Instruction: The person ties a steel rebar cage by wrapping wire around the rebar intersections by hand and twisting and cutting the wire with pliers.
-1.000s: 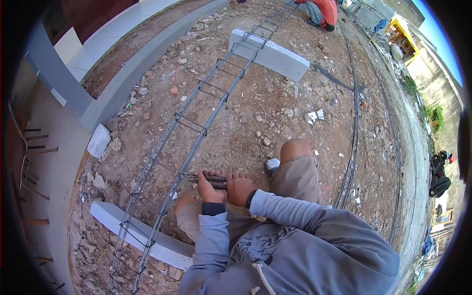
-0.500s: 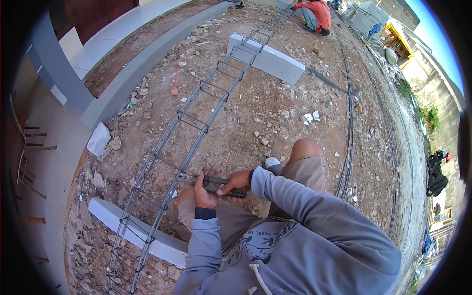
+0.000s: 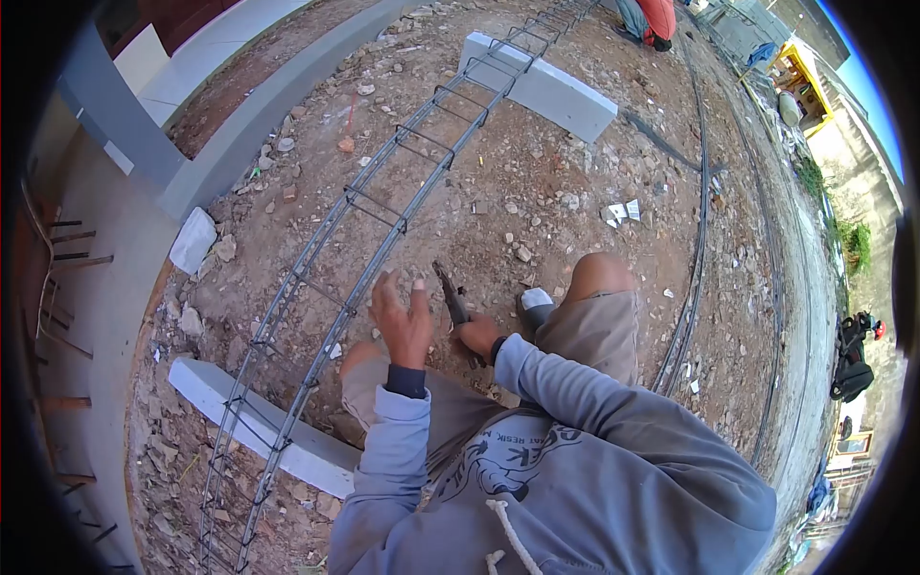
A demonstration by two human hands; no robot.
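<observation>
My right hand (image 3: 476, 335) is closed around a dark pair of pincers (image 3: 456, 299), whose far end points up and away over the dirt. The fist covers part of its handles. To its left, my left hand (image 3: 402, 321) is raised with fingers and thumb apart, holding nothing I can see. Just beyond those fingers runs a long rebar cage (image 3: 399, 227), two pairs of thin bars joined by square stirrups. It rests across a near pale block (image 3: 316, 460) and a far pale block (image 3: 565, 101).
Rubble and stones cover the ground (image 3: 537, 211). Long loose bars (image 3: 704, 211) lie to the right. A low grey kerb (image 3: 259, 134) and a wall base border the left. Another person in a red top (image 3: 657, 17) crouches at the cage's far end.
My hands have come apart. The right has swung the pincers away from the cage to point forward, and the left has let go and opened. The view has shifted slightly.
</observation>
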